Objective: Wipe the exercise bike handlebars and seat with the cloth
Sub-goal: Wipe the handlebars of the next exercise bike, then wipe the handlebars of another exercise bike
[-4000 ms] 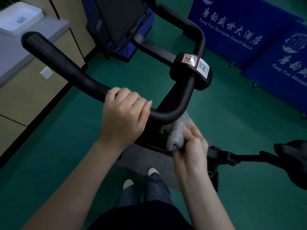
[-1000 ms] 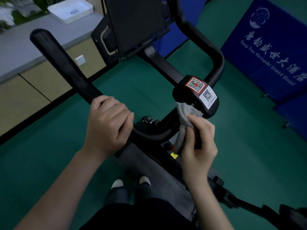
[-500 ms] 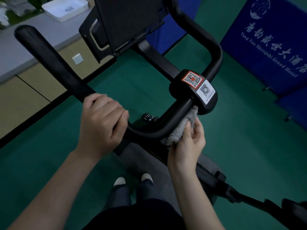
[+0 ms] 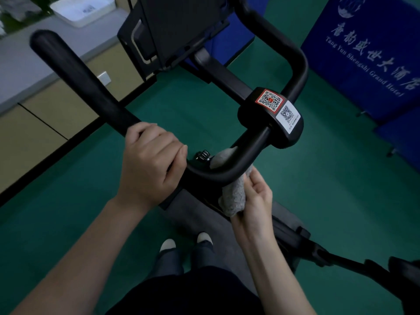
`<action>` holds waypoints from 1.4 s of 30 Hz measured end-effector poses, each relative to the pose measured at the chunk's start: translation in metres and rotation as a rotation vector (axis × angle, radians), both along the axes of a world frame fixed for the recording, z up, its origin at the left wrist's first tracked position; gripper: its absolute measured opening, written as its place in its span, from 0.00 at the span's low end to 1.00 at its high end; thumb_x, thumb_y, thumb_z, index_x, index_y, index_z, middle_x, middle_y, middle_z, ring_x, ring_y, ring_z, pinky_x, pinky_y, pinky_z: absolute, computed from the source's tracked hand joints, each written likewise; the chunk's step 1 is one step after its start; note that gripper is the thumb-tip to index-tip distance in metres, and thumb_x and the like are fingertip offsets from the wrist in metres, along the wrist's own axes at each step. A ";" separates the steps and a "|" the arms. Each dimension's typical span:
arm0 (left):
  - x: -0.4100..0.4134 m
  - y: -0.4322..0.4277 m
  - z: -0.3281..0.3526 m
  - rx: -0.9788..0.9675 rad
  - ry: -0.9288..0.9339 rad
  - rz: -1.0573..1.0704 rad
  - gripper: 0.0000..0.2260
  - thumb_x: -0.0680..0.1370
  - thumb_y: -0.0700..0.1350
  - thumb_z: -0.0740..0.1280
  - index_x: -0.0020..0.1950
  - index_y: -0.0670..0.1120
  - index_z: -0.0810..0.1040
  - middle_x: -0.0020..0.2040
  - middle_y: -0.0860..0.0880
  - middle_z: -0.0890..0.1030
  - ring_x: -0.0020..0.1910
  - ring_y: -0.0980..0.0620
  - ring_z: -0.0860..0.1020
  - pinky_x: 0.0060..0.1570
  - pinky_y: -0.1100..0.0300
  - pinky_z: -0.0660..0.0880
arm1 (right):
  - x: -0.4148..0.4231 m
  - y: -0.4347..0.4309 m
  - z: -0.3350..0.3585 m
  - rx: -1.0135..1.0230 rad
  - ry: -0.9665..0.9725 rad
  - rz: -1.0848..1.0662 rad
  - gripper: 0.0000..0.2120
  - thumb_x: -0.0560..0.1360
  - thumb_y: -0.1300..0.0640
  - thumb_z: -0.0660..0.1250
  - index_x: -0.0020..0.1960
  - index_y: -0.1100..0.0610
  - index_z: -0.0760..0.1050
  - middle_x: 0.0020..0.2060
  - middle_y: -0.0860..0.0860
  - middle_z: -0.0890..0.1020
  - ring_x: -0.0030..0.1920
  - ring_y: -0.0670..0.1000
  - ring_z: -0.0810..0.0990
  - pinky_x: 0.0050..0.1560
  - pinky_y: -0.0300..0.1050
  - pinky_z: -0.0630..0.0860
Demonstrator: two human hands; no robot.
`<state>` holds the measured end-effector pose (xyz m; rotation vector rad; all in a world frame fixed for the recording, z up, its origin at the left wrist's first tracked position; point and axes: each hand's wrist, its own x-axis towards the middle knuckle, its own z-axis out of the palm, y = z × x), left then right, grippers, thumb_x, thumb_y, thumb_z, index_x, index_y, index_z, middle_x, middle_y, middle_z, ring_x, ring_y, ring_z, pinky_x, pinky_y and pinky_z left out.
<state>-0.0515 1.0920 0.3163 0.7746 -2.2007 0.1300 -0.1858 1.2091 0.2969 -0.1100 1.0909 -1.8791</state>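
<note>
The bike's black handlebar (image 4: 86, 85) runs from the upper left down to a curved bend in the middle, then up to a hub with two QR stickers (image 4: 278, 110). My left hand (image 4: 151, 162) grips the bar just left of the bend. A grey cloth (image 4: 234, 195) is wrapped under the bend, its end poking up behind the bar. My right hand (image 4: 254, 201) holds the cloth against the bar's underside. The black seat (image 4: 404, 272) shows only as an edge at the lower right.
The bike's screen console (image 4: 175, 28) stands ahead. A beige cabinet with a grey top (image 4: 34, 64) and a white tray (image 4: 81, 10) lines the left. Blue hotel banners (image 4: 368, 55) stand at the right. Green floor (image 4: 341, 201) surrounds the bike; my feet are below.
My right hand slid the cloth from the hub down the bar to the curved bend. My left hand kept its grip on the bar.
</note>
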 end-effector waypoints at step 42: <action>0.129 0.159 -0.039 0.758 -0.221 0.925 0.21 0.81 0.54 0.58 0.70 0.45 0.71 0.69 0.49 0.73 0.69 0.49 0.70 0.72 0.49 0.57 | 0.048 -0.009 -0.018 0.014 0.834 1.054 0.16 0.79 0.65 0.61 0.50 0.44 0.77 0.50 0.44 0.83 0.52 0.40 0.80 0.51 0.32 0.75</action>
